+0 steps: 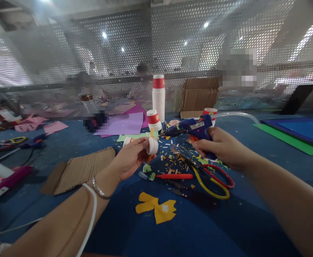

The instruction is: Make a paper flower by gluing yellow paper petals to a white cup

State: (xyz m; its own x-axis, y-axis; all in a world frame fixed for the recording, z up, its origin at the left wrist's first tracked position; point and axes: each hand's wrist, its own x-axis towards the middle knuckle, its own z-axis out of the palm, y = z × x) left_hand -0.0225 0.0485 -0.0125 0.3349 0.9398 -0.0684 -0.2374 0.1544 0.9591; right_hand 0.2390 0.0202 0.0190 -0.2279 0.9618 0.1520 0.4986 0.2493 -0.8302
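Note:
My left hand [131, 157] is closed around a small white paper cup piece [153, 145] with a thin orange stick through it, held just above the blue table. My right hand [222, 147] grips a blue hot glue gun [192, 127], its nozzle pointing left toward the cup piece, a short gap from it. A white cable runs along my left forearm. Below the hands lie paper scraps, a red pen-like tool [174, 176] and scissors with red and yellow handles [212, 178].
A yellow paper cutout [156, 207] lies near the front. Corrugated cardboard [78, 171] sits at left. A stack of red-and-white cups [158, 96], single cups, purple paper [124, 124] and a cardboard box [199, 94] stand behind. Green and blue sheets [298, 137] lie at right.

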